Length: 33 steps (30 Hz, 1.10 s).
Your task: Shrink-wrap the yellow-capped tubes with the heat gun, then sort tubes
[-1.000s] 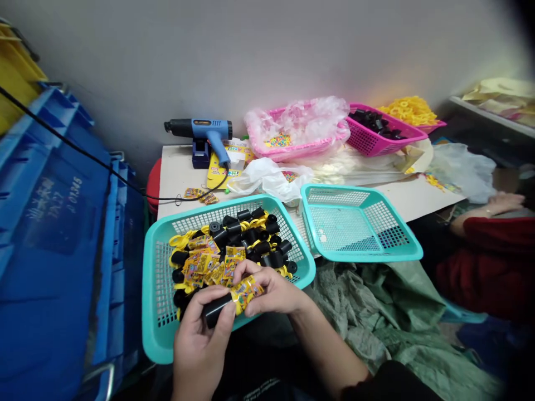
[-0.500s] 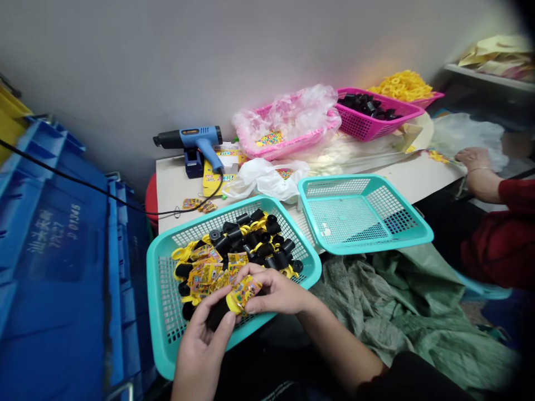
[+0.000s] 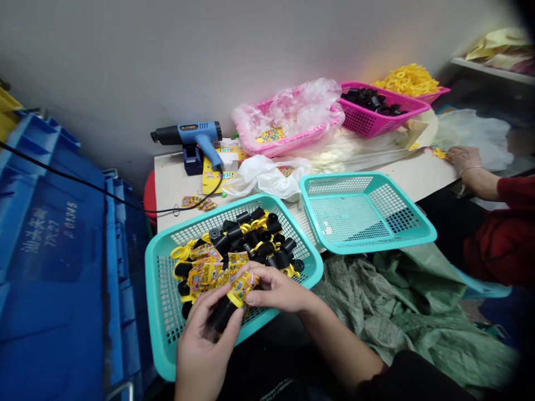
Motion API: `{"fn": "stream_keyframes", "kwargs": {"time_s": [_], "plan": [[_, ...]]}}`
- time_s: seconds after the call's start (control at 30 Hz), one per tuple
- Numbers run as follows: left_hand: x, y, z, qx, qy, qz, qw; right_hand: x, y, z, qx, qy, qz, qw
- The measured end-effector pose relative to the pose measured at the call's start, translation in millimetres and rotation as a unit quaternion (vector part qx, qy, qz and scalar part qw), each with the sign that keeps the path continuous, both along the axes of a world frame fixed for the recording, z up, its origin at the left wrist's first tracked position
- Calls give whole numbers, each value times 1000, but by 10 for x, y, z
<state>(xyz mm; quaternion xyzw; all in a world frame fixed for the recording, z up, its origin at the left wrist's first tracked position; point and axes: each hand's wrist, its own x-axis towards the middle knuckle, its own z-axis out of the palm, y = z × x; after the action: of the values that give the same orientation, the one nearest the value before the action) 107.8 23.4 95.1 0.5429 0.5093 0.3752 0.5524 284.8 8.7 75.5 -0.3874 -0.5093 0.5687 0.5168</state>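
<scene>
Over the near edge of a turquoise basket [image 3: 159, 328], my left hand [image 3: 204, 334] is closed round a black cylinder [image 3: 223, 314] with a yellow ring at its upper end. Pinched in my right hand [image 3: 273, 287] is a printed yellow sleeve [image 3: 243, 284], which meets the ringed end of the cylinder; whether it is fixed there I cannot tell. Beneath both hands, the basket holds several black cylinders [image 3: 236, 231], yellow ring parts [image 3: 181, 252] and a heap of printed yellow sleeves [image 3: 204, 273].
A second turquoise basket [image 3: 351, 248] stands to the right. Behind are a blue heat gun [image 3: 200, 136], a plastic-lined pink basket [image 3: 288, 147] and a magenta basket [image 3: 368, 125] of black parts. Blue crates [image 3: 50, 267] stand left. Another person's hand [image 3: 466, 161] touches yellow pieces at the right.
The black cylinder shows more between my left fingers and thumb, and the sleeve has shifted slightly upward at its ringed end. The other person's hand has moved left onto the yellow pieces.
</scene>
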Motion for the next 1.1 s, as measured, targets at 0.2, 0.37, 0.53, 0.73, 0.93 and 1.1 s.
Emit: {"fn": "stream_keyframes", "kwargs": {"time_s": [0.2,0.37,0.53,0.73,0.93,1.1], "plan": [[-29,32,-27,40,36,-44,998,7,-6,-3,-43,80,1,996],[-1,-3,17,148,92,-35,984,19,-25,-14,-45,100,35,993],[-65,5,-50,91,50,-36,994,45,-31,61,13,-14,0,1000],[-23,-17,-37,2,-1,-11,1000,168,35,154,123,-200,11,972],[7,29,38,-48,-28,5,998,253,151,156,162,-225,71,958],[8,60,112,-99,-44,-8,994,237,180,163,160,-204,96,961]]}}
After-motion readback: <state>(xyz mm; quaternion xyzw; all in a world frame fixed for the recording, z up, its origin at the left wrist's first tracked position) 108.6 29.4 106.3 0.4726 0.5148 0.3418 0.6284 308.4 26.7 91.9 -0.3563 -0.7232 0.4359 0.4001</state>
